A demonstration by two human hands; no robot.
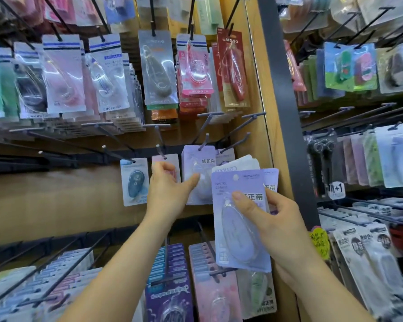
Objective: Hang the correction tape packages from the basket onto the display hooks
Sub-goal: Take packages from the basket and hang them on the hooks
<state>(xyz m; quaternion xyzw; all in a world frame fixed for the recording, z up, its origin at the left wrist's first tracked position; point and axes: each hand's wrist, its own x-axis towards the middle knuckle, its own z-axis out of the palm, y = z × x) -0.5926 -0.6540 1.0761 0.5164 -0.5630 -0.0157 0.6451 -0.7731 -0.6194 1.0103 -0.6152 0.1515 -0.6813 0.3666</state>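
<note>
Currently, right hand (272, 219) pinches fanned correction tape packages (240, 233), left hand (168, 187) loosely open, empty; one-thumb grip could let some slip.

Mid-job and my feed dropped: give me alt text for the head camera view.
The right hand grips a fanned stack of lilac correction tape packages, while the left hand reaches toward a matching lilac package hanging on a middle-row display hook. Other correction tape packs hang above and below.

display hooks (204, 142), hung correction tape packages (196, 159)
</note>
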